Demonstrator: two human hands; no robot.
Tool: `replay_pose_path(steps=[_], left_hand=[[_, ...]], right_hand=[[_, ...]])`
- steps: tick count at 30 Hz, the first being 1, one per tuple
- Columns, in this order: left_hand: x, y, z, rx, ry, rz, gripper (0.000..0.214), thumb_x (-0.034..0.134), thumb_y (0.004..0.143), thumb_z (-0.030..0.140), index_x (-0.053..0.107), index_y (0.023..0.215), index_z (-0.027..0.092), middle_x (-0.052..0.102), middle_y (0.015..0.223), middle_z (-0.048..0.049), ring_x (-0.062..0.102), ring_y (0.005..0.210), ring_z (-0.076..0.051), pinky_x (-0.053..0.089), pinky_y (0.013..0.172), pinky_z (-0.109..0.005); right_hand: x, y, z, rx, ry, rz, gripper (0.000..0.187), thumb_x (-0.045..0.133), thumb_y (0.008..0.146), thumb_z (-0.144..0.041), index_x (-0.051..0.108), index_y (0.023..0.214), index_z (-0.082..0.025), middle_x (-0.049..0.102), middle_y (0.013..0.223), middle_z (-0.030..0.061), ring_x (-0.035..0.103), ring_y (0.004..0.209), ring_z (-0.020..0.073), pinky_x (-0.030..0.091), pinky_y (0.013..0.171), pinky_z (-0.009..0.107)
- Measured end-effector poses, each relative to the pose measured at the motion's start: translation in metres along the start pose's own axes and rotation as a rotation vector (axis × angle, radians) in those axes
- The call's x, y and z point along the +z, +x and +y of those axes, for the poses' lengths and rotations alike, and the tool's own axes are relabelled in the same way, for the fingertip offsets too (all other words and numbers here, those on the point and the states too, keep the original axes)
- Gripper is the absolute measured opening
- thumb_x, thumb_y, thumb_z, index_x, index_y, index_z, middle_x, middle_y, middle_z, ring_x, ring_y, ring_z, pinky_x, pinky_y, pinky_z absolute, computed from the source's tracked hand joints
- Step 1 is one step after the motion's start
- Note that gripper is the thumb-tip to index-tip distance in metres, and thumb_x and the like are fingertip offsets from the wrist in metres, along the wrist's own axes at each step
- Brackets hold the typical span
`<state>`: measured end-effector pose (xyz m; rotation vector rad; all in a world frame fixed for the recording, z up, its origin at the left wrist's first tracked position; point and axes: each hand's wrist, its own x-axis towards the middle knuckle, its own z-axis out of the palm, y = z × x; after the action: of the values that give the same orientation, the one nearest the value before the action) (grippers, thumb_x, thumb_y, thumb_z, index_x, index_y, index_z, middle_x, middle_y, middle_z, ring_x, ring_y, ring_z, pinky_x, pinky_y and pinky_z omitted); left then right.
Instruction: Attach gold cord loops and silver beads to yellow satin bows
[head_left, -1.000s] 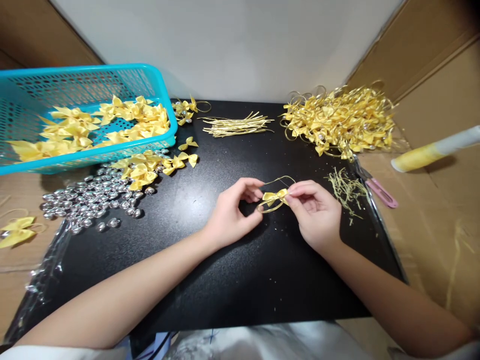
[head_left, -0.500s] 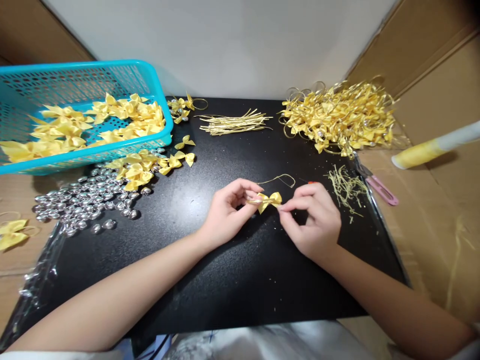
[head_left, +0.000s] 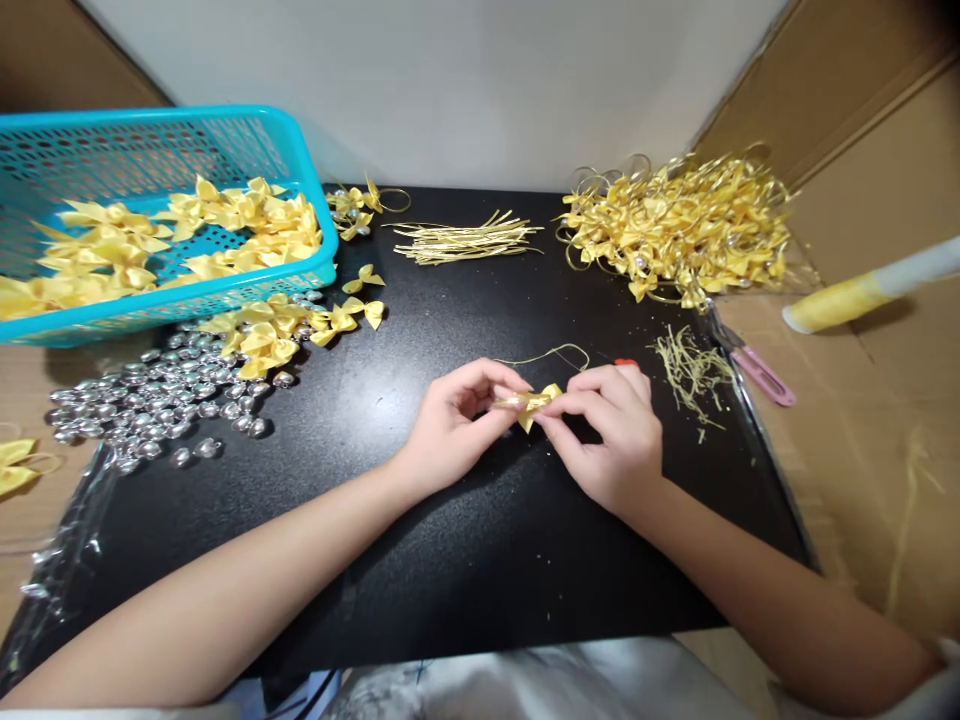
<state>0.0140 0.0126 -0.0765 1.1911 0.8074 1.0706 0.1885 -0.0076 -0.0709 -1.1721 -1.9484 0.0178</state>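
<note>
Over the middle of the black mat (head_left: 450, 540), my left hand (head_left: 454, 425) and my right hand (head_left: 611, 430) meet and pinch a small yellow ribbon bow (head_left: 531, 402) between their fingertips. A thin gold cord (head_left: 551, 353) loops away from the bow and lies on the mat just behind the hands. Both hands are closed on the bow, the left on its left end and the right on its right end.
A turquoise basket (head_left: 225, 280) with yellow bows stands at the far left. Silver beads (head_left: 157, 400) and loose bows (head_left: 277, 330) lie in front of it. Cut gold cords (head_left: 465, 240), a heap of finished bows (head_left: 675, 230), cord scraps (head_left: 690, 370), pink snips (head_left: 757, 372) and a spool (head_left: 862, 293) lie behind and right.
The cord loop that hung around the bow has been drawn tight. My right hand has moved left, closing in on the bow, and the bow is now squeezed between both hands.
</note>
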Motion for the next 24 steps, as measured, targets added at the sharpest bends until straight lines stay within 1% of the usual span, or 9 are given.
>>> replay_pose_path(steps=[5, 11, 16, 21, 24], left_hand=[[0.0005, -0.0004, 0.0003, 0.003, 0.023, -0.005, 0.006, 0.069, 0.081, 0.014, 0.065, 0.085, 0.015, 0.068, 0.074, 0.0009, 0.065, 0.066, -0.008, 0.053, 0.064, -0.017], [0.0013, -0.0023, -0.0004, 0.015, 0.082, -0.022, 0.006, 0.068, 0.083, 0.015, 0.063, 0.085, 0.016, 0.067, 0.074, 0.0014, 0.064, 0.068, -0.007, 0.051, 0.066, -0.016], [0.0009, -0.0028, -0.0006, 0.03, 0.107, -0.023, 0.004, 0.067, 0.084, 0.016, 0.064, 0.086, 0.016, 0.067, 0.074, 0.0011, 0.064, 0.068, -0.008, 0.051, 0.066, -0.016], [0.0015, -0.0029, -0.0021, 0.064, 0.161, -0.01, 0.005, 0.067, 0.083, 0.014, 0.063, 0.086, 0.016, 0.067, 0.076, 0.0007, 0.064, 0.069, -0.008, 0.051, 0.067, -0.018], [0.0016, -0.0029, -0.0024, 0.054, 0.16, -0.006, 0.006, 0.068, 0.083, 0.016, 0.063, 0.087, 0.016, 0.067, 0.077, -0.0002, 0.064, 0.07, -0.009, 0.051, 0.067, -0.019]], right_hand=[[-0.0007, 0.0006, -0.0021, -0.03, -0.023, 0.029, 0.01, 0.074, 0.08, -0.022, 0.068, 0.073, -0.021, 0.063, 0.073, 0.0016, 0.057, 0.075, 0.0186, 0.04, 0.075, 0.037], [-0.0007, 0.0001, -0.0027, -0.04, -0.072, 0.005, 0.01, 0.073, 0.083, -0.021, 0.068, 0.074, -0.023, 0.065, 0.074, 0.0, 0.056, 0.074, 0.0179, 0.037, 0.075, 0.037], [-0.0008, -0.0007, -0.0031, -0.045, -0.077, 0.022, 0.01, 0.073, 0.083, -0.021, 0.068, 0.075, -0.024, 0.066, 0.074, -0.0011, 0.057, 0.075, 0.0175, 0.036, 0.076, 0.037], [-0.0002, -0.0007, -0.0033, -0.003, -0.071, -0.017, 0.009, 0.073, 0.083, -0.021, 0.067, 0.076, -0.022, 0.065, 0.076, -0.0002, 0.057, 0.076, 0.018, 0.036, 0.078, 0.037], [0.0005, -0.0012, -0.002, -0.011, -0.072, -0.044, 0.01, 0.07, 0.086, -0.021, 0.066, 0.077, -0.022, 0.064, 0.077, 0.0003, 0.056, 0.076, 0.0181, 0.035, 0.078, 0.037]])
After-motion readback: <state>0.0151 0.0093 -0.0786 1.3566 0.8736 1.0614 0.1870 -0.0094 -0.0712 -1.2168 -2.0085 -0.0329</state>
